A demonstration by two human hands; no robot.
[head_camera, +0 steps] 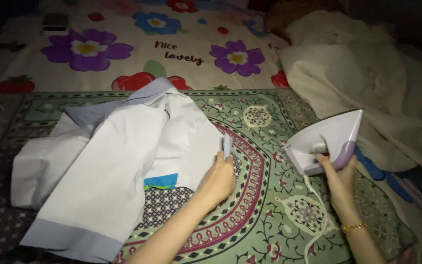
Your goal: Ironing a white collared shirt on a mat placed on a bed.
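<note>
The left hand [219, 180] reaches in from the near edge, its grip pinched on the right-hand edge of a white cotton shirt with pale blue collar and cuffs [118, 166]. The shirt lies spread flat at the left of a green patterned mat with a maroon scrolled border [264, 195], collar toward the far side, one blue-cuffed sleeve toward the near left corner. A small turquoise patch [161, 181] shows at the shirt's lower edge, just left of the hand.

The right hand [339, 177], a gold chain bracelet [352, 227] on its wrist, has its grip closed round the handle of a white and lilac electric iron [326, 142]. The iron is tilted, nose pointing far right, over the right part of the mat, well apart from the shirt. Its white cord [318, 215] trails toward the near edge.

Beyond the mat lies a cream bedsheet printed with purple, blue and red flowers [123, 54]. A heap of cream cloth [367, 73] sits at the far right
</note>
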